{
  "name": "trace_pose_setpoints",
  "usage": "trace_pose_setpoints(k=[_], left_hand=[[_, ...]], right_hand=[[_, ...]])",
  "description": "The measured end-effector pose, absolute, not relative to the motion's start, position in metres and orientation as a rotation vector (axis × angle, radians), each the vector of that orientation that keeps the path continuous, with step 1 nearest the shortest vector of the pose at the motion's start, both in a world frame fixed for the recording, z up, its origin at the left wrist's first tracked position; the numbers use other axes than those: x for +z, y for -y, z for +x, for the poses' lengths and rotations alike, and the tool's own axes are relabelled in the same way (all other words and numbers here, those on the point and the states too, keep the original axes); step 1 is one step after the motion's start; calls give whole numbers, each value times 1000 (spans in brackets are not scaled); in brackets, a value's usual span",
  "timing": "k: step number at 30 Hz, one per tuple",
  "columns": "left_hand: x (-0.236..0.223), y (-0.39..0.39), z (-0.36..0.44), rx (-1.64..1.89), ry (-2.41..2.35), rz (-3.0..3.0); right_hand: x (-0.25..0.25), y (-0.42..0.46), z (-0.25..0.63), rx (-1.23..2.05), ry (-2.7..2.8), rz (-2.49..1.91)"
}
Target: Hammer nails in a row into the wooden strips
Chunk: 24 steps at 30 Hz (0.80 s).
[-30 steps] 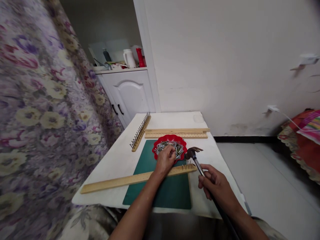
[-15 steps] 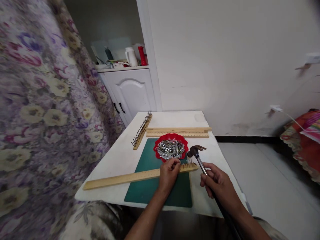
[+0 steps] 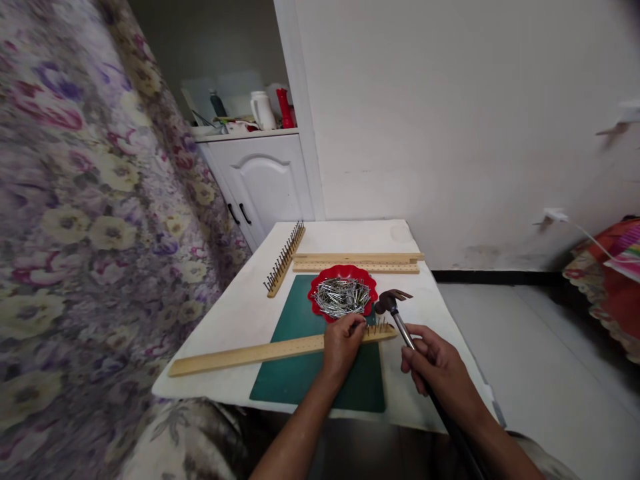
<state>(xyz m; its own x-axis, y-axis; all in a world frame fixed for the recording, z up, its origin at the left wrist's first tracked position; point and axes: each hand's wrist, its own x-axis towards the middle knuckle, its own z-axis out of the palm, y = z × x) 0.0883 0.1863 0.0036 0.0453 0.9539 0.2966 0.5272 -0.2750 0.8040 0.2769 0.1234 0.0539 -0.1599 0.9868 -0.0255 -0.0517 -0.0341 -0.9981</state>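
Observation:
My left hand (image 3: 344, 341) rests on a long wooden strip (image 3: 250, 355). Its thumb and fingers are pinched on a nail, mostly hidden by the fingertips, beside several upright nails (image 3: 381, 325) at the strip's right end. My right hand (image 3: 434, 360) is closed around a claw hammer (image 3: 405, 331), gripping its shaft below the metal neck. The hammer head is raised just above the strip's right end, apart from the nails. Under the strip lies a green mat (image 3: 295, 383). Right behind my left hand, a red scalloped bowl (image 3: 316, 308) holds many loose nails (image 3: 343, 297).
Another strip studded with upright nails (image 3: 285, 261) lies at the table's left back. Wooden strips with holes (image 3: 355, 268) lie behind the bowl. The white table (image 3: 225, 320) stands near the wall, with a floral curtain (image 3: 115, 233) on the left and a white cabinet (image 3: 267, 180) behind.
My left hand has shifted slightly to the right along the strip, closer to the standing nails. The right hand and hammer have hardly moved.

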Motion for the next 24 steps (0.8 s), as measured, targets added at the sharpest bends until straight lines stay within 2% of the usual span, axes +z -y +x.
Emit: trace_pose_setpoints(k=[24], left_hand=[[1,-187,93,1091,-1609,1914]], right_hand=[[54,-123,264,1432,1364,-1119]])
